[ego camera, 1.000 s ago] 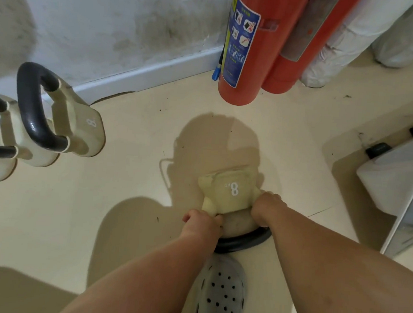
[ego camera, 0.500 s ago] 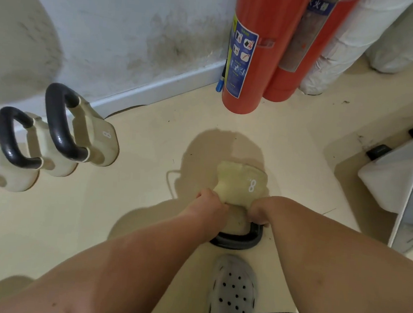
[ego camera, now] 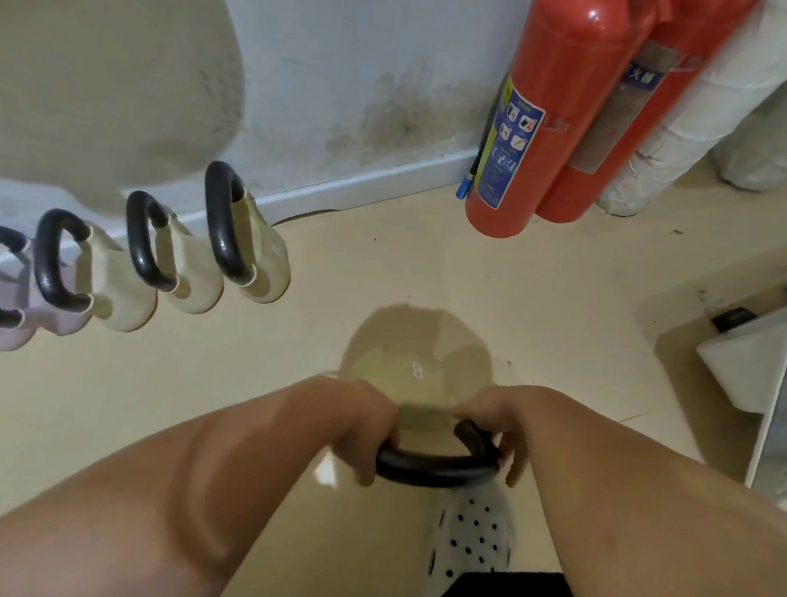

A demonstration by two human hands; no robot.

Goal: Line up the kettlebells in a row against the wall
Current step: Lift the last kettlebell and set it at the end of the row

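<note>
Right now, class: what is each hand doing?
Left hand: closed on the kettlebell handle.
Right hand: closed on the same handle.

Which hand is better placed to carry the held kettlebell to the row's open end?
Left hand, probably: it grips the handle on the side toward the row; right hand is farther.

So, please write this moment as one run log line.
hands: left, right gripping black handle | object: cream kettlebell marked 8 | row at wall: not joined
</note>
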